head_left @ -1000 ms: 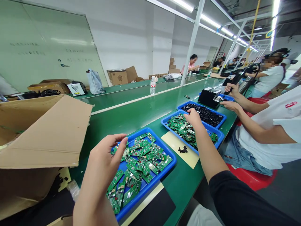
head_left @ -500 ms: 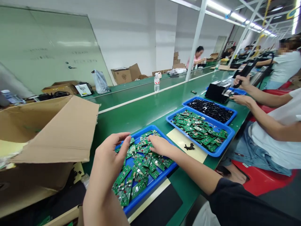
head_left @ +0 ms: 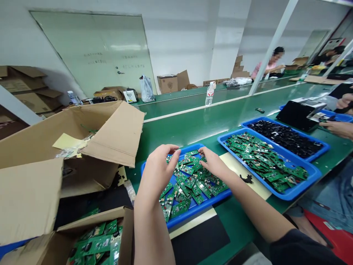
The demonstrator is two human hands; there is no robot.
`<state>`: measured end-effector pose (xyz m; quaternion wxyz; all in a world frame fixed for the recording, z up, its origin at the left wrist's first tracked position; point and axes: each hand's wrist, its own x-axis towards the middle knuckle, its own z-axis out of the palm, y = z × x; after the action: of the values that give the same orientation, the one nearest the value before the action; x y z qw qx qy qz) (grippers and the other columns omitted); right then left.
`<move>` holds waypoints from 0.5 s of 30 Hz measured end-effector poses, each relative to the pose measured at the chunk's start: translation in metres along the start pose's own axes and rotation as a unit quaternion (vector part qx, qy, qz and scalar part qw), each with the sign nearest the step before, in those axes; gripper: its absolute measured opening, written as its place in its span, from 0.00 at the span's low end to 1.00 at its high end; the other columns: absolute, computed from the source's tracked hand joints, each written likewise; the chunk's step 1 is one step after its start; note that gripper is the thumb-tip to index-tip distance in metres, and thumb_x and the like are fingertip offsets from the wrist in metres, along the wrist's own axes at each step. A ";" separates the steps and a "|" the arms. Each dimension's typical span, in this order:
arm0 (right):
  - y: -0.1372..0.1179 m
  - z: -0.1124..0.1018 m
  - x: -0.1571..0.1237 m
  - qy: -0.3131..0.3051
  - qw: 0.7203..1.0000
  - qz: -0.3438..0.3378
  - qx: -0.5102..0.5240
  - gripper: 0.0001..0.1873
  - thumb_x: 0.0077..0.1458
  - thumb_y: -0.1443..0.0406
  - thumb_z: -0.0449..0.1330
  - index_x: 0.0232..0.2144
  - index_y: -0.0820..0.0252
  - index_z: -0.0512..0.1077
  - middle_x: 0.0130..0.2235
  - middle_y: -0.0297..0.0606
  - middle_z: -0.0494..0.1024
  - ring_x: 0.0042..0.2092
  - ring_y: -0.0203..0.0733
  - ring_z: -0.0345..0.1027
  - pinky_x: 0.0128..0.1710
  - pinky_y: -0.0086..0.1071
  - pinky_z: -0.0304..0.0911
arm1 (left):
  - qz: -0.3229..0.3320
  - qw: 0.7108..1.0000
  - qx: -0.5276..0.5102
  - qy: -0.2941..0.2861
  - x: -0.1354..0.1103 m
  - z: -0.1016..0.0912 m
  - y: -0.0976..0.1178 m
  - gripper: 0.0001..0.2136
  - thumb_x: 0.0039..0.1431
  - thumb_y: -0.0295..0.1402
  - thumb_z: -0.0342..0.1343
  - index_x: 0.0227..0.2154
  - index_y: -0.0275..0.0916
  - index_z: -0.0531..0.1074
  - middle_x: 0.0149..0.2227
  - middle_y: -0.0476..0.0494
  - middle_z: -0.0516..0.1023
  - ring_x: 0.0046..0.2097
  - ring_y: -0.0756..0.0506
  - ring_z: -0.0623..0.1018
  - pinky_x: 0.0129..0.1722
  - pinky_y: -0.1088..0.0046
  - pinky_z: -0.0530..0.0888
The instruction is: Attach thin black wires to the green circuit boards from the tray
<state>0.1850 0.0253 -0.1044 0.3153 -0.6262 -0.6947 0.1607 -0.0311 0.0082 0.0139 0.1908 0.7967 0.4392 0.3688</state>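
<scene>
A blue tray point(head_left: 194, 217) in front of me holds a loose layer of small green circuit boards point(head_left: 190, 180) with red, white and black parts on them. My left hand point(head_left: 161, 167) is over the tray's left side, thumb and fingers apart, with nothing visible in it. Over the far right part of the same tray is my right hand point(head_left: 216, 163). Its fingers are bent and its thumb is apart from them, close to the boards at the far rim. Whether those fingertips touch a board I cannot make out.
On the right stand a second blue tray point(head_left: 292, 193) of boards and a tray of black parts point(head_left: 273, 136). A large open cardboard box point(head_left: 110, 143) and a smaller box of boards point(head_left: 127, 228) are at left. A water bottle point(head_left: 210, 94) stands behind. A co-worker's hand point(head_left: 340, 129) shows at right.
The view has swung left, so the scene sits further right and the smaller box shows at lower left. My right hand has lifted slightly and its thumb and fingers have parted.
</scene>
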 end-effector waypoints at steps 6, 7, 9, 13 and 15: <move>-0.019 -0.027 0.008 0.064 0.992 -0.019 0.105 0.17 0.50 0.69 0.58 0.42 0.57 0.59 0.42 0.43 0.74 0.46 0.45 0.72 0.39 0.38 0.70 | -0.014 1.000 0.012 -0.014 -0.001 0.002 -0.002 0.10 0.62 0.34 0.50 0.41 0.36 0.72 0.41 0.41 0.77 0.44 0.43 0.76 0.47 0.62 0.72; -0.027 -0.034 0.009 0.071 0.989 -0.028 0.126 0.17 0.50 0.67 0.59 0.42 0.56 0.58 0.42 0.43 0.74 0.46 0.45 0.72 0.37 0.36 0.71 | -0.022 1.000 0.013 -0.018 -0.001 0.002 -0.002 0.10 0.62 0.35 0.51 0.42 0.36 0.72 0.42 0.40 0.77 0.46 0.43 0.76 0.48 0.61 0.72; -0.045 -0.046 0.009 0.093 0.978 -0.052 0.177 0.18 0.50 0.63 0.60 0.42 0.55 0.58 0.43 0.42 0.74 0.46 0.44 0.71 0.35 0.34 0.71 | -0.036 0.999 0.003 -0.033 -0.003 0.002 -0.002 0.14 0.60 0.37 0.53 0.46 0.36 0.70 0.46 0.38 0.75 0.49 0.41 0.74 0.50 0.59 0.71; -0.084 -0.063 0.007 0.164 0.932 -0.106 0.305 0.21 0.47 0.62 0.64 0.41 0.54 0.60 0.40 0.39 0.76 0.44 0.43 0.72 0.33 0.32 0.71 | -0.038 0.995 -0.084 -0.046 -0.005 0.002 0.002 0.19 0.57 0.40 0.58 0.50 0.39 0.68 0.48 0.38 0.74 0.48 0.41 0.74 0.48 0.60 0.71; -0.098 -0.064 0.005 0.182 0.917 -0.121 0.332 0.20 0.47 0.63 0.65 0.41 0.54 0.60 0.40 0.38 0.76 0.43 0.41 0.73 0.34 0.32 0.71 | -0.036 0.990 -0.137 -0.017 -0.006 0.002 0.005 0.17 0.56 0.38 0.58 0.48 0.41 0.70 0.45 0.41 0.76 0.43 0.43 0.75 0.45 0.64 0.72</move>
<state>0.1507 0.0032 0.0048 0.6436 -0.4147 -0.6022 0.2259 -0.0282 0.0005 0.0134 0.3190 0.7529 0.4097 0.4044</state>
